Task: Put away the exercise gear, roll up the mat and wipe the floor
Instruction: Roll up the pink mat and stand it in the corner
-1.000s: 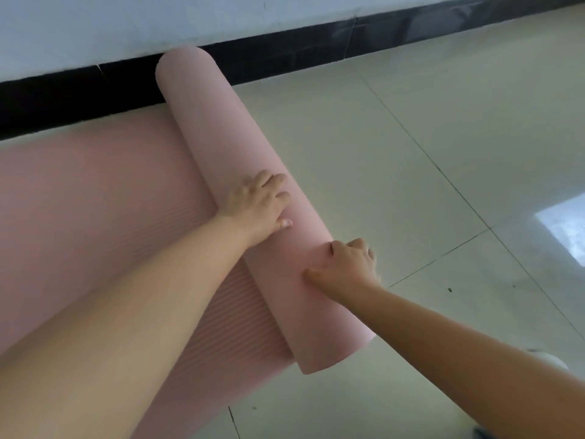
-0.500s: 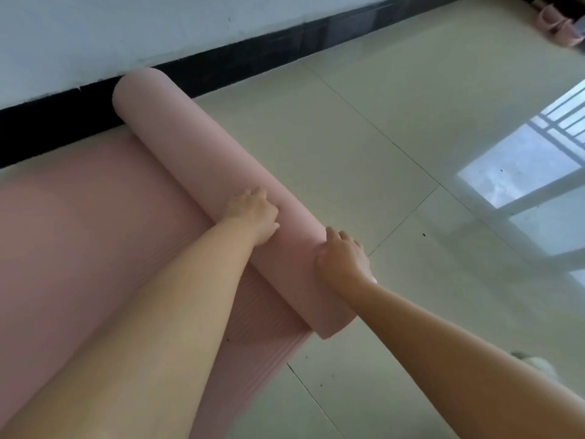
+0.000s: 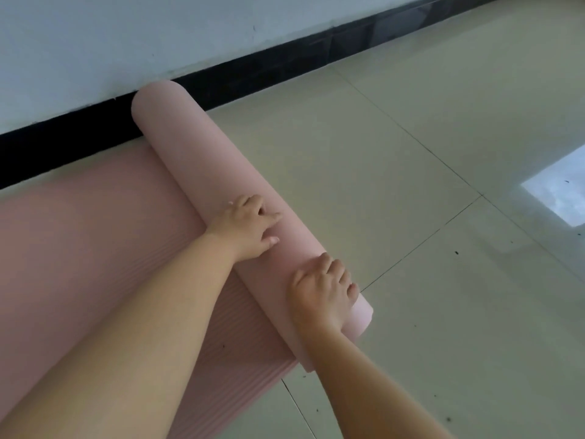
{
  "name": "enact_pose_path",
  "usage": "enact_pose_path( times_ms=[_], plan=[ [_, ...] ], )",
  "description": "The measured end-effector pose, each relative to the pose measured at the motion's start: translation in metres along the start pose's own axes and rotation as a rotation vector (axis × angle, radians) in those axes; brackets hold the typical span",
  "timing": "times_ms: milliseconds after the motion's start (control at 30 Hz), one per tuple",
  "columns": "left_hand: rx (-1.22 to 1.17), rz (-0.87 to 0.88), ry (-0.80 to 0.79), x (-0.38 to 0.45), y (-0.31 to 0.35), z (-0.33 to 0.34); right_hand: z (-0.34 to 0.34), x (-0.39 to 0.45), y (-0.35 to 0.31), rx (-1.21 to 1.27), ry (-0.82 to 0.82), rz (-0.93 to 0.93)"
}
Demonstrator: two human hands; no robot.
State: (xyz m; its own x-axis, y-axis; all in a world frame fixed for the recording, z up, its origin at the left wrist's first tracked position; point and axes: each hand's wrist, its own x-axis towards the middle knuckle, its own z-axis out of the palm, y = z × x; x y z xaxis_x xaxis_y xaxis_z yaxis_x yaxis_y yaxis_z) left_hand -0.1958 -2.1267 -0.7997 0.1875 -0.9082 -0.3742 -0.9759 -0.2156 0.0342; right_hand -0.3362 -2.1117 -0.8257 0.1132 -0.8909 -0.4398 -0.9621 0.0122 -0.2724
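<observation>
The floor (image 3: 411, 153) is made of big pale tiles with thin dark lines between them. It is shiny, and a bright patch of light (image 3: 557, 198) shows on it at the right. A few tiny dark specks lie on the tiles.

A white wall (image 3: 126, 36) runs across the top. A black strip (image 3: 285, 68) runs along the bottom of the wall, where it meets the floor.

A pink exercise mat (image 3: 79, 232) lies on the floor on the left. The flat part has thin ridges on it. The right part of the mat is rolled up into a thick roll (image 3: 202, 160). The roll runs from the black strip by the wall down toward the person. Its far end is right by the black strip. Its near end sits on the bare tiles, close to a tile line.

Two bare arms reach in from the bottom. The left hand (image 3: 245, 228) lies palm down on top of the roll, near its middle. Its fingers are spread out a bit and press flat on the pink roll. It is not closed around anything.

The right hand (image 3: 319, 289) lies on top of the roll too, close to the near end. Its fingers are open and curl a little over the roll's top. It is pressing, not grabbing. The two hands are near each other but do not touch.
</observation>
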Motion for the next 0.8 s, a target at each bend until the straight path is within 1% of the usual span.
enact_pose_path(
  times_ms=[100,200,267,333,467,567,667,733,800],
  plan=[
    [0.011,-0.019,0.004,-0.007,-0.001,0.001,0.009,-0.008,-0.002,-0.031,-0.038,-0.033],
    [0.018,0.013,0.000,-0.015,0.003,-0.003,0.007,-0.014,0.005,-0.035,-0.075,-0.151],
    [-0.006,-0.029,-0.050,-0.022,0.005,-0.004,0.004,-0.017,0.017,-0.017,-0.087,-0.243],
    [-0.009,-0.071,-0.074,-0.030,0.005,-0.004,-0.001,-0.018,0.027,0.016,-0.114,-0.293],
    [0.084,-0.120,-0.142,-0.050,-0.004,-0.002,-0.001,-0.025,0.021,0.030,-0.160,-0.350],
    [0.117,-0.159,-0.149,-0.066,-0.006,0.002,0.000,-0.040,0.013,0.073,-0.182,-0.367],
    [0.160,-0.130,-0.166,-0.081,-0.012,0.005,0.004,-0.054,0.008,0.049,-0.235,-0.407],
    [0.140,-0.170,-0.180,-0.092,-0.016,0.008,0.004,-0.065,0.002,0.053,-0.249,-0.416],
    [0.113,-0.222,-0.145,-0.099,-0.019,0.010,0.006,-0.075,-0.006,0.077,-0.234,-0.412]
  ],
)
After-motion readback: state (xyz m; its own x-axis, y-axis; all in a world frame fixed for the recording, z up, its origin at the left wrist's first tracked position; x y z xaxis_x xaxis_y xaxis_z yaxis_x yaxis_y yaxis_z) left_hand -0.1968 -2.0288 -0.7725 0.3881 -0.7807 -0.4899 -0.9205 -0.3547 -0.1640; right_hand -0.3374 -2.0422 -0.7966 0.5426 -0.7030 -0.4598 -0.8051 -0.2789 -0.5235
